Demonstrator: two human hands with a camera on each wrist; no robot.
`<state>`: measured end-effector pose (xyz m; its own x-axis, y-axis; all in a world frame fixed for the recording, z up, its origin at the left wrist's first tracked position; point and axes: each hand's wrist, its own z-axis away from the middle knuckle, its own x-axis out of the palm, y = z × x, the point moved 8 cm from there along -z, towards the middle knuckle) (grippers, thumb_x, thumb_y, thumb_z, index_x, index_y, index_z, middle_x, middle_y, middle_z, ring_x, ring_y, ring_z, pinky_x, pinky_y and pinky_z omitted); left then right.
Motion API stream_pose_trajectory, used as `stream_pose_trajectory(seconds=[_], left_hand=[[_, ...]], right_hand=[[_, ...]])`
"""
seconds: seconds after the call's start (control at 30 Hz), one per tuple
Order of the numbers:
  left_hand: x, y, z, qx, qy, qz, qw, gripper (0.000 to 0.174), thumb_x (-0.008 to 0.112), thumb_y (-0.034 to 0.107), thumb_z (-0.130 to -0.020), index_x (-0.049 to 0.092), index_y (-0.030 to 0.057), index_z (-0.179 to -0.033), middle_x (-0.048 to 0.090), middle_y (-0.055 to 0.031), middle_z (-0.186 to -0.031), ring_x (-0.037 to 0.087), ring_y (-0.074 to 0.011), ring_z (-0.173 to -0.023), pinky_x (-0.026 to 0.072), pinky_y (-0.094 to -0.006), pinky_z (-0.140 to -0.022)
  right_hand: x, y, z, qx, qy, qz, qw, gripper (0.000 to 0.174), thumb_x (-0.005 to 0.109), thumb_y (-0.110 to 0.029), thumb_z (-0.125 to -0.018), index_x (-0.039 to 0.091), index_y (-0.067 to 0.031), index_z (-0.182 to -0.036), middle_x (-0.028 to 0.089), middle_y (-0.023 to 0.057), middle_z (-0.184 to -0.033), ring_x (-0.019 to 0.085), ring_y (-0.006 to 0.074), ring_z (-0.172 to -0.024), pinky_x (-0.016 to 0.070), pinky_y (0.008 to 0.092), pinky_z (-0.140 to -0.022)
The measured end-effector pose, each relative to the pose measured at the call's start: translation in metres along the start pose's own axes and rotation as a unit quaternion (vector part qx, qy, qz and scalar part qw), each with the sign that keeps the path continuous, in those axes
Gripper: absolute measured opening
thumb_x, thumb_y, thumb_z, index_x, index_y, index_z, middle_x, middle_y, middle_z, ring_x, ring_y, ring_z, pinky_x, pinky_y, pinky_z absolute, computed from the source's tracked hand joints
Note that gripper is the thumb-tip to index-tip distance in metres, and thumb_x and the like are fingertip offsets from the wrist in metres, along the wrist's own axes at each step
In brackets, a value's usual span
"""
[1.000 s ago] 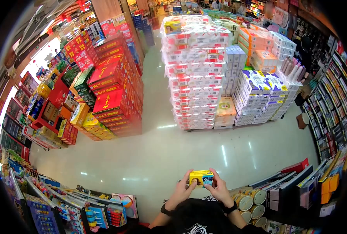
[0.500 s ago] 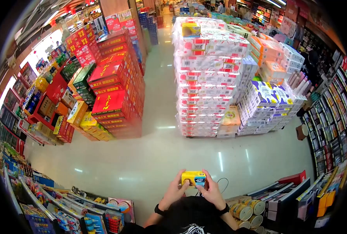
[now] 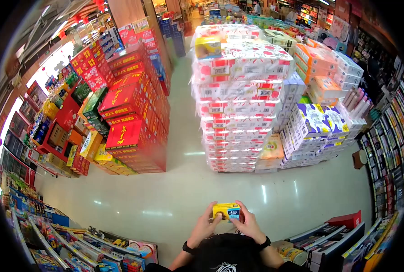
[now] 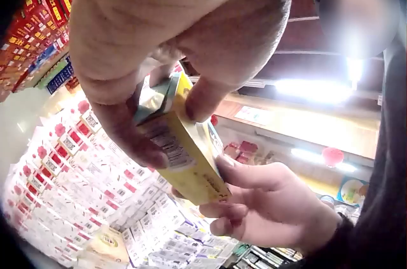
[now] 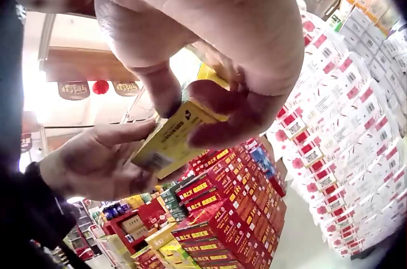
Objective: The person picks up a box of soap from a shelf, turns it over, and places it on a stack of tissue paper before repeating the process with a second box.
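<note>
A small yellow box with a blue panel [image 3: 233, 214] is held in front of the body between both hands. The left hand [image 3: 205, 226] grips its left end, thumb on the face that points to the wearer. At the opposite end, the right hand [image 3: 251, 225] holds the box in the same way. In the left wrist view, a barcode shows on the end of the yellow box [image 4: 206, 177], beside the left fingers [image 4: 121, 129]. From the right wrist, the box [image 5: 175, 135] appears tilted, with the right fingers [image 5: 232, 123] around its upper end.
Ahead stands a tall stack of plastic-wrapped white and red packs [image 3: 238, 109], with purple-white cartons [image 3: 322, 120] to its right. Red cartons [image 3: 124, 136] are piled at left. Shelf racks flank the wearer at lower left [image 3: 75, 245] and lower right [image 3: 333, 240]. Pale floor [image 3: 179, 190] lies between.
Both hands keep holding the yellow box, which sits slightly further left and lower in the head view. The white stack ahead looks larger and nearer; the gold tins at lower right have slid downward.
</note>
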<state>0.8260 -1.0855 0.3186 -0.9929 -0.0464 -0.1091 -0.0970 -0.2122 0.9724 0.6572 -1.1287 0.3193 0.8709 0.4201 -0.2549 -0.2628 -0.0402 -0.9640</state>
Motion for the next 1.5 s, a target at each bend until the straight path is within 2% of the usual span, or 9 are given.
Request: stream_pose_trajectory(seconds=[0.2,0.6,0.7,0.73,0.9,1.07,1.2,1.37,1.5], left_hand=[[0.03,0.029,-0.059,0.01,0.015,0.011,1.0,0.056,0.061,0.012,-0.095,0.036,0.0097,-0.145,0.063,-0.016,-0.116,0.063,-0.0205,-0.106,0.0531,-0.036,-0.089],[0.104,0.062,-0.134,0.038,-0.001,-0.001,0.999,0.062,0.063,0.007,-0.093,0.032,0.0034,-0.146,0.06,-0.0173,-0.122,0.061,-0.0213,-0.111,0.0514,-0.0352,-0.094],[0.109,0.066,-0.143,0.103,0.001,0.044,0.994,0.068,0.064,0.003,-0.091,0.028,0.0009,-0.148,0.057,-0.0185,-0.126,0.058,-0.0217,-0.115,0.0493,-0.0353,-0.097],[0.107,0.067,-0.144,0.104,0.009,0.064,0.992,0.069,0.065,0.001,-0.09,0.027,-0.0004,-0.148,0.057,-0.0184,-0.127,0.057,-0.0217,-0.116,0.0485,-0.0354,-0.098],[0.081,0.093,-0.172,0.092,0.023,0.151,0.984,0.07,0.066,-0.003,-0.088,0.028,-0.0045,-0.148,0.055,-0.0164,-0.131,0.056,-0.021,-0.118,0.0463,-0.0355,-0.101],[0.031,0.128,-0.213,0.109,0.02,0.1,0.989,0.055,0.073,0.002,-0.084,0.049,-0.0062,-0.133,0.065,-0.0121,-0.117,0.061,-0.0186,-0.11,0.0468,-0.0332,-0.099],[-0.032,0.174,-0.24,0.208,0.042,-0.075,0.974,0.045,0.077,0.004,-0.079,0.059,-0.004,-0.12,0.069,-0.0118,-0.106,0.063,-0.0155,-0.104,0.0483,-0.031,-0.093],[-0.096,0.277,-0.254,0.296,0.081,-0.043,0.951,0.043,0.078,0.003,-0.078,0.059,-0.0046,-0.115,0.068,-0.0101,-0.101,0.065,-0.0161,-0.096,0.0495,-0.0299,-0.088],[-0.136,0.332,-0.277,0.349,0.083,-0.033,0.933,0.048,0.076,0.003,-0.08,0.055,-0.007,-0.121,0.065,-0.0123,-0.112,0.062,-0.0184,-0.104,0.0475,-0.0315,-0.092]], right_hand=[[-0.057,-0.016,-0.049,-0.002,-0.004,-0.021,1.0,0.073,0.074,-0.009,-0.08,0.038,-0.006,-0.144,0.053,0.0007,-0.077,0.044,0.0073,-0.06,0.0376,0.0221,-0.054],[-0.153,0.023,-0.094,-0.032,0.043,-0.037,0.998,0.066,0.077,-0.014,-0.08,0.046,0.0005,-0.137,0.058,0.0045,-0.081,0.045,0.0057,-0.057,0.0393,0.0223,-0.051],[-0.164,0.034,-0.109,0.053,-0.034,-0.119,0.991,0.06,0.079,-0.016,-0.079,0.053,-0.0001,-0.131,0.053,-0.0025,-0.071,0.041,0.0021,-0.057,0.0332,0.0201,-0.049],[-0.166,0.025,-0.118,0.041,-0.041,-0.185,0.981,0.054,0.08,-0.017,-0.079,0.057,-0.001,-0.126,0.05,-0.0074,-0.066,0.038,-0.0003,-0.057,0.0287,0.0188,-0.048],[-0.172,-0.017,-0.164,-0.035,-0.037,-0.136,0.989,0.053,0.081,-0.019,-0.078,0.06,-0.0011,-0.124,0.051,-0.0062,-0.067,0.039,0.0012,-0.057,0.0324,0.019,-0.05],[-0.169,-0.067,-0.216,-0.082,-0.036,-0.063,0.994,0.055,0.081,-0.025,-0.077,0.061,-0.0018,-0.123,0.055,-0.0032,-0.069,0.043,0.003,-0.058,0.0379,0.0213,-0.053],[-0.155,-0.127,-0.259,-0.154,-0.051,-0.017,0.987,0.055,0.082,-0.025,-0.076,0.061,-0.0019,-0.121,0.057,-0.0003,-0.076,0.047,0.0049,-0.06,0.0397,0.0227,-0.054],[-0.141,-0.236,-0.312,-0.334,-0.013,0.054,0.941,0.055,0.083,-0.024,-0.075,0.06,-0.0024,-0.12,0.06,0.004,-0.081,0.053,0.012,-0.065,0.0452,0.0267,-0.06],[-0.142,-0.308,-0.341,-0.379,0.023,0.077,0.922,0.054,0.082,-0.024,-0.075,0.06,-0.002,-0.119,0.064,0.0066,-0.085,0.06,0.0155,-0.071,0.0491,0.0284,-0.065]])
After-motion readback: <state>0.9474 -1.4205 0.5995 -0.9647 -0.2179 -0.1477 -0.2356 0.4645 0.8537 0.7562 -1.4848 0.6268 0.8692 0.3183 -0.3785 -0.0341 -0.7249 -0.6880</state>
